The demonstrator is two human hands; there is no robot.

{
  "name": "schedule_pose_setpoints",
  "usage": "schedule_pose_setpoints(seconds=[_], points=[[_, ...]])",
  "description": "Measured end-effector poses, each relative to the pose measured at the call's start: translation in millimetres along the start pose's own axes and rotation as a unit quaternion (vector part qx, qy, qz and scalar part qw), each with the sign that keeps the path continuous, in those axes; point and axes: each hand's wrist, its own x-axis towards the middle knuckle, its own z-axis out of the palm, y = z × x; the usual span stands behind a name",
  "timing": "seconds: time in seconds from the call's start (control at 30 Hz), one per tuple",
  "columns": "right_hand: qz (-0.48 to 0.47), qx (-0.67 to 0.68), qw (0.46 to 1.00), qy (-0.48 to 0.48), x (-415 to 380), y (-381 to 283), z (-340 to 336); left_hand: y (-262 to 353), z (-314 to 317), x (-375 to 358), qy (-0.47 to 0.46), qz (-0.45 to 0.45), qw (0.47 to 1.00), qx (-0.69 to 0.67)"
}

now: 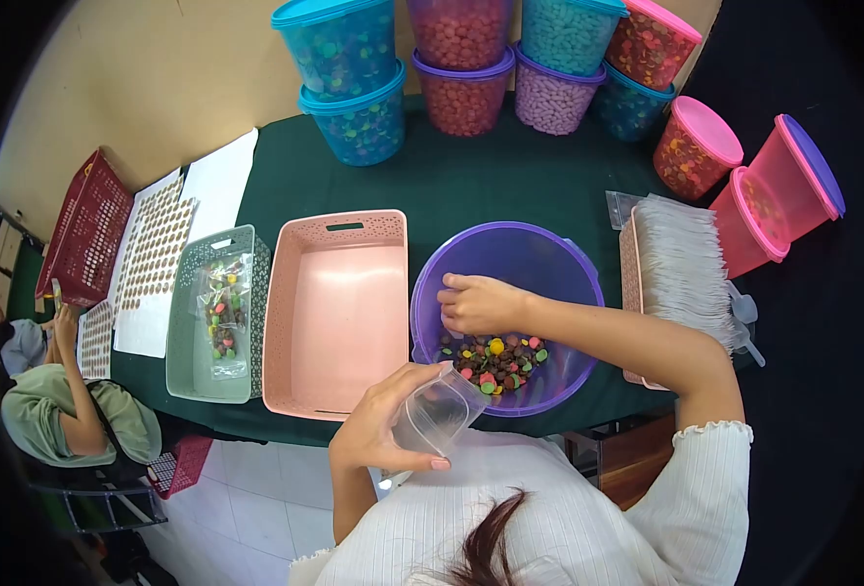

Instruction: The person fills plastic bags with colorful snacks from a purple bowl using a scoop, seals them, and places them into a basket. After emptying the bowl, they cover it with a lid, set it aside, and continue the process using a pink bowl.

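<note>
My left hand (378, 415) grips a clear bag (436, 414), mouth apparently open, near the purple tub (510, 246). There, my right hand (481, 305) curls near coloured pieces (498, 365); whether it grasps any, I can't tell. I judge this as gathering; moving on calls for a steady bag.

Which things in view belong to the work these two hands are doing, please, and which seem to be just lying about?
In use:
- left hand, holding the open clear plastic bag
- right hand, inside the purple tub
- mixed coloured candies
- probably the clear bag stack

Seemingly idle:
- pink basket
- maroon basket
- clear scoop
</note>
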Motion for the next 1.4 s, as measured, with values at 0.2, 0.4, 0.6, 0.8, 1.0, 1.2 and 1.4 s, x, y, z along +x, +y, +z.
schedule_pose_setpoints(seconds=[0.2, 0.4, 0.6, 0.8, 1.0, 1.2, 1.4], points=[[0.068, -0.032, 0.973, -0.217, -13.7, 5.9, -4.7, -2.7, -4.2, -0.3, -0.024, 0.02, 0.999, 0.011], [0.173, 0.073, 0.845, -0.5, -28.2, 6.6, -7.1, -3.1, -2.7, 0.1, -0.025, 0.012, 1.0, 0.012], [0.193, 0.343, 0.732, -0.556, -22.3, 11.4, -6.9, -3.5, -1.5, 2.1, -0.027, 0.024, 0.999, 0.002], [0.268, 0.571, 0.691, -0.352, -33.4, 31.6, -24.3, -3.9, -4.4, -3.2, -0.048, 0.009, 0.999, -0.006], [0.292, 0.557, 0.702, -0.334, -38.6, 36.9, -55.9, -0.2, -4.3, -17.6, 0.1, 0.06, 0.977, -0.176], [0.315, 0.586, 0.723, -0.187, -59.0, 53.8, -112.2, 33.4, -15.8, 16.3, 0.265, 0.49, 0.805, -0.204], [0.419, 0.55, 0.714, -0.107, -84.4, 71.4, -156.8, 9.9, 30.5, 59.0, 0.44, 0.276, 0.85, -0.089]])
